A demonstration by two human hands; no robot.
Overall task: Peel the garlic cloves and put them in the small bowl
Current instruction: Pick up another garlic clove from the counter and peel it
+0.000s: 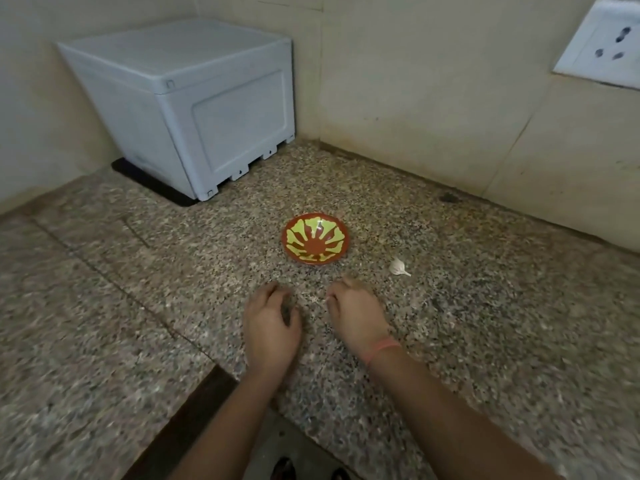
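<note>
A: What do we see of the hands first?

B: We see our left hand (272, 327) low over the bench (485, 323), palm down and fingers loosely bent. Speckled stone shows between thumb and fingers, and the hand holds nothing.

A: And the other?

B: Our right hand (356, 313) sits just beside it, back toward us, fingers curled under. We cannot tell whether they pinch anything, because the picture is smeared there. A pink thread (382, 349) circles that wrist.

A: Where do we find the garlic?

B: One garlic clove (398, 266), in its white skin, lies on the bench just beyond our right hand and to its right, apart from it.

A: And the small bowl?

B: The small bowl (316, 237) stands upright beyond both hands, roughly between them, red with a yellow-green leaf pattern. The clove lies near its right side, outside it and not touching.

A: Farther out?

B: We see a pale grey box (194, 109) on a dark mat (156, 187) in the far left corner against the tiled wall (415, 98). A white socket plate (606, 43) sits high on the right wall.
</note>
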